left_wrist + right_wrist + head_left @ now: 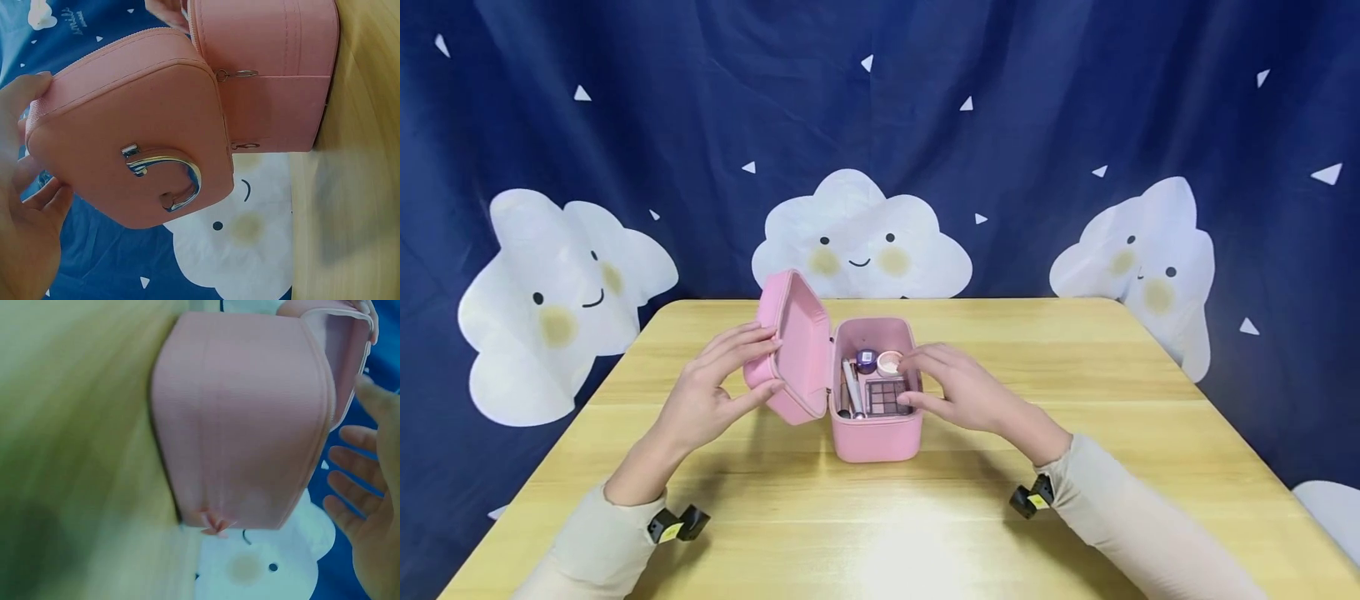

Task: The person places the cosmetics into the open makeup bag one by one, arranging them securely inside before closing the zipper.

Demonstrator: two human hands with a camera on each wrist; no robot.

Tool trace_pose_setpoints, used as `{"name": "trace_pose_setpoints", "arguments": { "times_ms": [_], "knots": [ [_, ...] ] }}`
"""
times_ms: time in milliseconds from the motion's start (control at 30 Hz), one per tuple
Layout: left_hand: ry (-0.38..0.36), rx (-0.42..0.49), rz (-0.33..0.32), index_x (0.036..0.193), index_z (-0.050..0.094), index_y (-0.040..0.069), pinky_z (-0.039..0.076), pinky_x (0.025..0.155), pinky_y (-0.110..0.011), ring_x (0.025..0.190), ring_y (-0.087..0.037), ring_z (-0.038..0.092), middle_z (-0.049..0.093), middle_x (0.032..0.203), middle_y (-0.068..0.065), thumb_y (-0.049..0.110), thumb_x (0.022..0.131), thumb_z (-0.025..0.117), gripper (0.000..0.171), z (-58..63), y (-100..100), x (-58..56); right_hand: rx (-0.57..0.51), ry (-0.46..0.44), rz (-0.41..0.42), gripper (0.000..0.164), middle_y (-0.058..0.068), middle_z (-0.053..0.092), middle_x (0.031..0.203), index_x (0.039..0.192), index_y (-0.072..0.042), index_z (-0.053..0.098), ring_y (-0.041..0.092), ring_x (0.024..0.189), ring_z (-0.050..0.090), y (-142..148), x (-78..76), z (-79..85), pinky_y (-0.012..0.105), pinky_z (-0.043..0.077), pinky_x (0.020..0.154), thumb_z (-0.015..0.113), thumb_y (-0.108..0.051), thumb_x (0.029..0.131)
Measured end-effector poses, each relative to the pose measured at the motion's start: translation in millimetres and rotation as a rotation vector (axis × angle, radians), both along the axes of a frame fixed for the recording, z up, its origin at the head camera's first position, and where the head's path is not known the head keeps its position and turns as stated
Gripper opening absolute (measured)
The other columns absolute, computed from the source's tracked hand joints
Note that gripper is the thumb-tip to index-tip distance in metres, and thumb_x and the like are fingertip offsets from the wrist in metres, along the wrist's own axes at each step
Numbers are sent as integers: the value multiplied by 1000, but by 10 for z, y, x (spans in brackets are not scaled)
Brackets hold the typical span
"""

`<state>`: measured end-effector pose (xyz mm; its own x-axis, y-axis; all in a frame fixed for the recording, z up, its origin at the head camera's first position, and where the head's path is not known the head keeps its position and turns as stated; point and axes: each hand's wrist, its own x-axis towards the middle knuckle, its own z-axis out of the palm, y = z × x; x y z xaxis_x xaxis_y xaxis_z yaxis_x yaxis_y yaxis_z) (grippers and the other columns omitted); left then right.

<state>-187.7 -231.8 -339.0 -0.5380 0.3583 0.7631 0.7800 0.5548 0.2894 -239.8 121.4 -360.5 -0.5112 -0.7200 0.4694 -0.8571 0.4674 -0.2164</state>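
A pink makeup case (876,442) stands on the table, its lid (803,354) swung out to the left. My left hand (703,404) holds that lid by its outer edge, thumb and fingers spread along it. A curved handle (195,181) shows on the lid's top in the left wrist view. Over the case's right rim reaches my right hand (966,387), fingers extended, holding nothing visible. Inside lie an eyeshadow palette (886,398), a dark blue round jar (866,360), a pale round container (889,362) and slim tubes (853,390). My right fingertips partly cover the contents.
The wooden table (1075,400) extends on all sides of the case. Behind it hangs a dark blue curtain (700,108) with white clouds. A small pink bow (215,524) sits on the case's side. Black cameras are strapped to both wrists.
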Motion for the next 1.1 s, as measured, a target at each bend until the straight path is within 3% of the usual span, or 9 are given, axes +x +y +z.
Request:
{"name": "trace_pose_setpoints", "arguments": {
  "times_ms": [133, 267, 500, 600, 1100],
  "knots": [
    [35, -6, -18, 119, 70, 9, 34, 111, -30, 127, -31, 50, 63, 129, -9, 53, 91, 61, 53, 16, 40, -37, -41, 12, 24, 53, 6, 57, 131, 126, -10, 60, 23, 127, 49, 112, 61, -129, 44, 38, 107, 58, -52, 94],
    [74, -16, -32, 118, 70, 8, 34, 111, -32, 126, -32, 51, 63, 128, -9, 52, 92, 60, 52, 36, 108, -76, -69, 60, 55, 50, 7, 54, 135, 126, -12, 60, 24, 129, 47, 199, 90, -239, 43, 37, 108, 68, -45, 90],
    [147, -34, -69, 118, 69, 4, 34, 110, -35, 123, -35, 52, 64, 126, -10, 48, 95, 59, 50, 87, 258, -136, -157, 217, 152, 34, 4, 64, 119, 110, -10, 68, 21, 111, 61, 224, 84, -376, 35, 48, 99, 78, -28, 82],
    [167, -41, -91, 119, 68, 3, 34, 110, -36, 123, -36, 51, 64, 126, -10, 46, 95, 59, 50, 109, 319, -161, -176, 257, 166, 36, 3, 66, 115, 109, -12, 68, 20, 106, 64, 224, 72, -406, 34, 51, 94, 82, -23, 77],
    [167, -147, -159, 119, 68, 6, 33, 112, -41, 129, -37, 46, 61, 128, -12, 42, 95, 59, 45, 196, 578, -230, -179, 286, 156, 29, 4, 65, 116, 104, -11, 68, 21, 107, 64, 198, 89, -438, 35, 51, 94, 80, -24, 81]
  ]
}}
